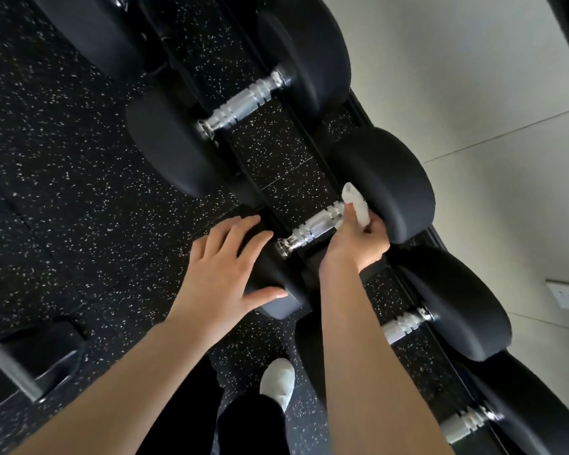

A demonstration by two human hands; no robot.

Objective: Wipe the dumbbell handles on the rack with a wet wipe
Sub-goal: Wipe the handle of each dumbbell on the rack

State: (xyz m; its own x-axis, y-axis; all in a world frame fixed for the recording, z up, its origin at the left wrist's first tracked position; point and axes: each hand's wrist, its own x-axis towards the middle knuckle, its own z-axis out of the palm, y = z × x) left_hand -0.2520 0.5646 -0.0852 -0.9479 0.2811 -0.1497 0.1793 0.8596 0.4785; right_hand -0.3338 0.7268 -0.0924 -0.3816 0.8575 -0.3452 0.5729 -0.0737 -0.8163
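Right hand pinches a crumpled white wet wipe against the far end of a knurled silver dumbbell handle; left hand, fingers spread, rests on its near black head.

The knurled handle lies bare between its two black heads, near head and far head, which wall both ends. Below the handle the gap opens onto speckled floor. Neighbouring dumbbells crowd both sides.
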